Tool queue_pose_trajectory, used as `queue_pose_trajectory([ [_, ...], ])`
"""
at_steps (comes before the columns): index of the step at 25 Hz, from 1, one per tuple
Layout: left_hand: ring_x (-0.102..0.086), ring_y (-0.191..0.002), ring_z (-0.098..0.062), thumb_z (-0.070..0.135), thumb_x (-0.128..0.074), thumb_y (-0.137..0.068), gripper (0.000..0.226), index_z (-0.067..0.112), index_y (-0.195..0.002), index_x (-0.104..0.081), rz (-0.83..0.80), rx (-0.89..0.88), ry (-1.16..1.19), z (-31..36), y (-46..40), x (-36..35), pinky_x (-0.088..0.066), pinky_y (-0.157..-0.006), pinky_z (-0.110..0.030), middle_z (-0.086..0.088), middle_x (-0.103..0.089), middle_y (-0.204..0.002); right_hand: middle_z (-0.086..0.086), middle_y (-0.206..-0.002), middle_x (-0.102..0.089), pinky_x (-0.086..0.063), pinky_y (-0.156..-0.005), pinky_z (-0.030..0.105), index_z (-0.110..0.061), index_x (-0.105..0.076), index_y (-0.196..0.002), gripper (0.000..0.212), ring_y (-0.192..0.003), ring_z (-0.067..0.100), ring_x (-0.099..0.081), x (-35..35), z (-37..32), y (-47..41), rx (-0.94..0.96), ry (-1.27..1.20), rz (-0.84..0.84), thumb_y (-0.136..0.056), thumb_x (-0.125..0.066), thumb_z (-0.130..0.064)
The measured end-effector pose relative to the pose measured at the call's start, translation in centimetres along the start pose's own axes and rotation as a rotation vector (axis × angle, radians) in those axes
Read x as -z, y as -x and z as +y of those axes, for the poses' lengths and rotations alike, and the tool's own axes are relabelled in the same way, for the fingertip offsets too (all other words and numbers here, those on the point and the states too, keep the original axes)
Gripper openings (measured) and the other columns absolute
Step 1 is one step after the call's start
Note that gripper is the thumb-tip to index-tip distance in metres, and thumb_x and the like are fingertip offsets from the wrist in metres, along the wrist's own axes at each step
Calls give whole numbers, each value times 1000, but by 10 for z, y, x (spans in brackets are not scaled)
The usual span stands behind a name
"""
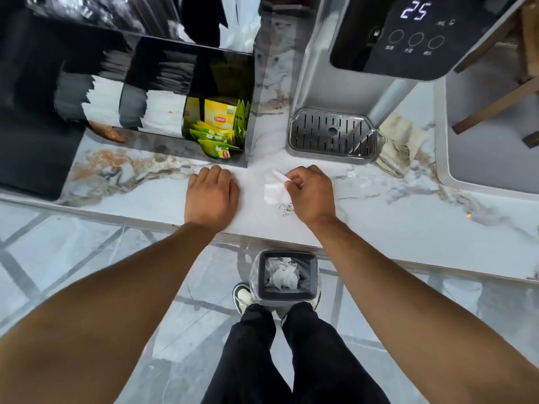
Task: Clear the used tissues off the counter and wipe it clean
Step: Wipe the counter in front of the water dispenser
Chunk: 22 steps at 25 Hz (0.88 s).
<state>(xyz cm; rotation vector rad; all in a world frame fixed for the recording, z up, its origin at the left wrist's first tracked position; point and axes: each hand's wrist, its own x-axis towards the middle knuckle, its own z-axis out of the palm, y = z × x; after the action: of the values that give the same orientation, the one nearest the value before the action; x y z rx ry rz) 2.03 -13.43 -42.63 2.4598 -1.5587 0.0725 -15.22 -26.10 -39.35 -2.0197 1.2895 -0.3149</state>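
Observation:
A white tissue (273, 188) lies on the marble counter (393, 217), and my right hand (312, 193) is closed on its right edge, pressing it to the surface. Small dark crumbs (284, 209) are scattered just in front of the tissue. My left hand (211, 192) rests flat on the counter, palm down, fingers together, holding nothing. Below the counter edge, between my feet, stands a small grey bin (287, 275) with crumpled white tissues (284, 277) inside.
A black organiser (163, 91) with napkins and yellow-green tea bags (220, 128) sits behind my left hand. A water dispenser (364, 68) with a drip tray (332, 132) stands behind my right hand. A folded beige cloth (399, 144) lies right of the tray.

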Motion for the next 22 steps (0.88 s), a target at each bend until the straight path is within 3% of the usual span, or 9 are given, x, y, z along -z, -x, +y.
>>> queue_pose_trajectory([
  [4,-52,-81,-37,21,-47,-91,20,5,-82,-56,-2,8,15,0,0,0,-36,-71,-44,-16,-57,-83,0,-92,-66,-49,-79,23,-18,-77,-96,21,-78,10,-59,4,0,9,51,-10,-182,-85,-64,-5],
  [7,-51,-80,-36,21,-47,-89,20,5,-81,-56,-9,18,21,0,1,-1,-36,-70,-43,-15,-56,-83,-1,-94,-62,-54,-79,28,-18,-78,-100,30,-75,13,-61,18,3,-6,5,-101,-83,-87,-57,-1],
  [10,-50,-80,-35,21,-48,-88,18,6,-81,-55,-6,20,24,-2,0,-2,-36,-70,-43,-14,-55,-82,2,-96,-58,-50,-88,26,-15,-78,-103,33,-81,16,-60,16,1,-21,74,-5,-42,-88,-54,3],
  [15,-49,-79,-36,23,-47,-88,20,6,-80,-54,-2,13,12,-2,0,-4,-36,-69,-43,-14,-54,-81,11,-92,-61,-43,-75,22,-11,-79,-98,24,-77,12,-54,-1,-14,7,288,-27,-298,-86,-63,2],
  [18,-49,-78,-36,23,-47,-89,21,6,-80,-54,13,10,2,-2,0,-6,-35,-69,-43,-15,-54,-81,6,-91,-61,-45,-74,23,-15,-80,-93,22,-76,13,-58,-6,-20,26,253,7,-409,-85,-64,-3],
  [20,-48,-78,-36,23,-46,-89,21,6,-79,-53,20,11,3,-3,0,-7,-35,-68,-44,-15,-53,-81,2,-90,-63,-50,-75,24,-17,-80,-90,21,-77,14,-61,-1,-23,20,173,-35,-345,-85,-65,-5],
  [22,-48,-78,-36,23,-46,-89,21,6,-79,-53,27,19,11,-2,0,-7,-35,-68,-44,-15,-52,-80,2,-90,-70,-54,-76,23,-16,-80,-91,20,-76,12,-65,14,-18,1,46,-103,-162,-84,-65,-5],
])
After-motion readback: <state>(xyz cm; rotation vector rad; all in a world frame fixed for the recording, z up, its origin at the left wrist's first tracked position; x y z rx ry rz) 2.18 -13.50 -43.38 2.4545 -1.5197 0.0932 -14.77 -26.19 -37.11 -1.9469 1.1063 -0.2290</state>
